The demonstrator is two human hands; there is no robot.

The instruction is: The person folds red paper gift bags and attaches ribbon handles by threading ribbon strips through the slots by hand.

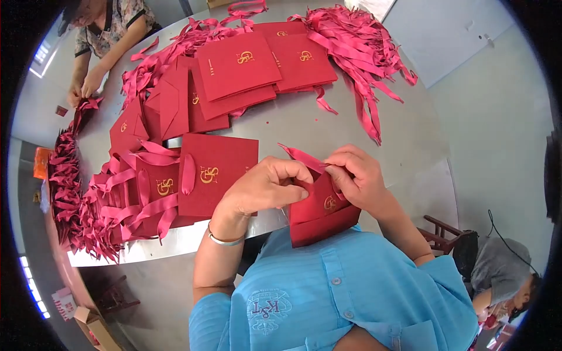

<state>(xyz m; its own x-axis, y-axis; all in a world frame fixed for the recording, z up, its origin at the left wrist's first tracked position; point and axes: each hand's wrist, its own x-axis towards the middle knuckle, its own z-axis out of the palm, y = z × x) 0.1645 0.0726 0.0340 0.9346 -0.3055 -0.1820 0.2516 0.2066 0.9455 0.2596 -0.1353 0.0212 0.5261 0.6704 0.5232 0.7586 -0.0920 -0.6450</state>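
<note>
A small red paper bag (322, 213) with a gold logo is held in front of the blue shirt, at the table's near edge. My left hand (266, 186) pinches the bag's upper left edge, fingers bent and closed. At the upper right edge, my right hand (355, 178) is closed on the bag and the end of a pink ribbon (302, 157). The ribbon slants up and left between the two hands. Just left of my left hand lies a flat red bag (218, 169) with a ribbon loop.
Flat red bags (239, 65) are stacked at the table's far middle, beside heaps of pink ribbon (357, 44). Ribboned bags (137, 199) crowd the left side. A person (111, 35) works at the far left; another person (503, 275) is at the lower right near a wooden chair (439, 234).
</note>
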